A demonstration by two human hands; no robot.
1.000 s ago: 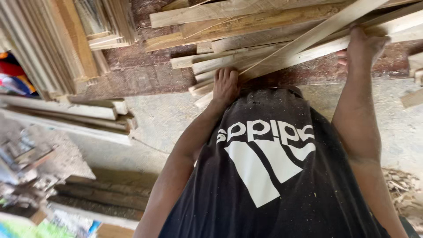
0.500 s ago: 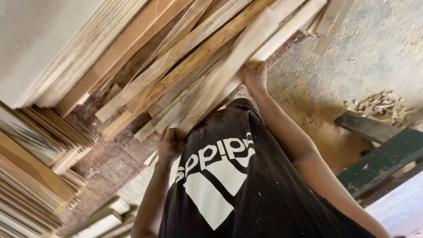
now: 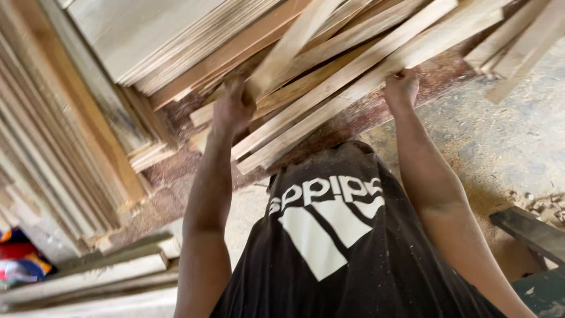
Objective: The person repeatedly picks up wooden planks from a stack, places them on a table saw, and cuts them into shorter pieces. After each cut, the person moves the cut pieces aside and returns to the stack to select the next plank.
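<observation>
Both hands gripped wood: the left hand (image 3: 232,109) seemed closed on a pale slat (image 3: 282,53), though blur hid the fingers, and the right hand (image 3: 401,87) clenched a long plank (image 3: 353,94) in the leaning stack (image 3: 329,65). Pulling either free could shift neighbours, sending loose boards sliding onto the floor (image 3: 500,141).

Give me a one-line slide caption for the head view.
Both hands, left hand and right hand, grip long pale wooden slats leaning among stacked boards.
</observation>
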